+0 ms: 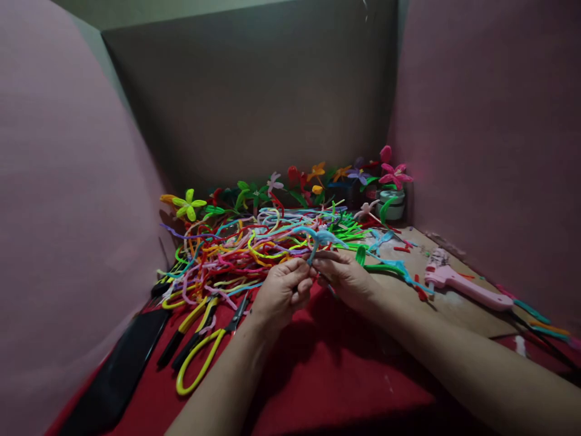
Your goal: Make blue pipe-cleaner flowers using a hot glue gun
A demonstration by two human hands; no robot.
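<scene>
My left hand (287,287) and my right hand (342,275) meet at the middle of the view, both with fingers pinched together. Between the fingertips they grip a light blue pipe cleaner (314,242), bent into a curve with a loop at the top. Behind them spreads a tangled pile of colorful pipe cleaners (236,254). Just right of my right hand lies a green pipe-cleaner stem (385,267) with light blue pieces around it. Below my left hand and to its left are yellow-handled scissors (204,360), partly covered by the pile.
Yellow-and-black pliers (193,330) and a flat black object (118,372) lie at left. On the cardboard (469,315) at right rests a pink glue gun (472,289). Finished pipe-cleaner flowers (189,206) line the back, some near a jar (391,206). Pink and grey panels enclose the sides.
</scene>
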